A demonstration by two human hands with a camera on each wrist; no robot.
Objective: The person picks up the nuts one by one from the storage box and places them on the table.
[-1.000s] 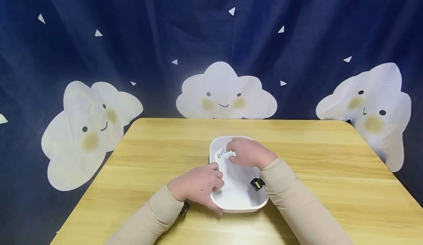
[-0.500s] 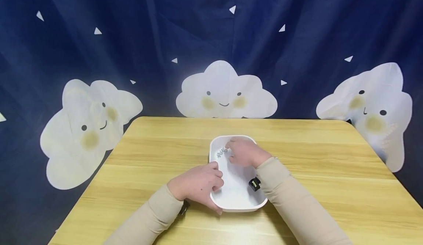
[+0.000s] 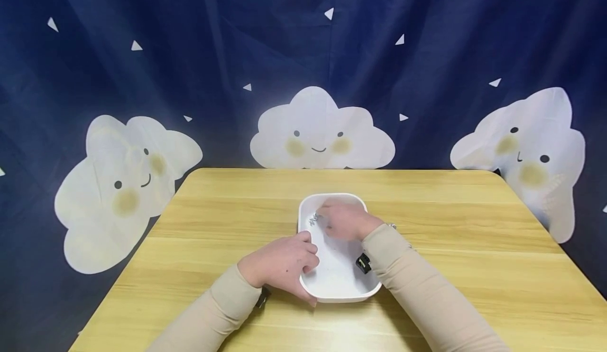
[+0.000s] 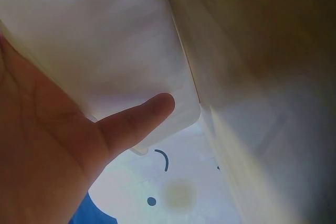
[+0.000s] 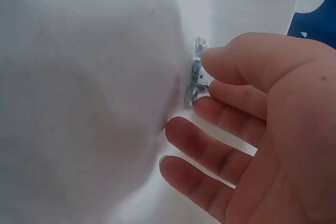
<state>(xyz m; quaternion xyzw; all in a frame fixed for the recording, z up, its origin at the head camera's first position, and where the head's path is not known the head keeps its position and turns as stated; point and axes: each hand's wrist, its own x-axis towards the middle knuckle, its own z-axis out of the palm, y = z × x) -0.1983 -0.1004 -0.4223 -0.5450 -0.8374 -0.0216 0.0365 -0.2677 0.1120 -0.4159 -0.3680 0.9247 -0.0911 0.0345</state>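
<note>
A white rectangular plastic tub (image 3: 339,275) stands on the table. My left hand (image 3: 284,265) grips its left wall, fingers bent over the rim and thumb against the outside, as the left wrist view shows. Inside the tub, by the far left corner, lie several small shiny winged pieces that look like wing nuts (image 3: 313,219). My right hand (image 3: 343,220) reaches in there. In the right wrist view its thumb and nearest fingertips touch or nearly touch the wing nuts (image 5: 197,87), with the other fingers spread loosely. No grasp on one is visible.
The wooden table (image 3: 227,209) reaches around the tub. A few small silvery pieces (image 3: 392,226) lie behind the right sleeve, partly hidden by it. Behind the table hangs a dark blue curtain (image 3: 284,36) with cloud prints.
My right hand has shifted left inside the tub, toward the wing nuts, and covers some of them. Silvery pieces beyond the right sleeve have come into view. The left hand keeps its grip.
</note>
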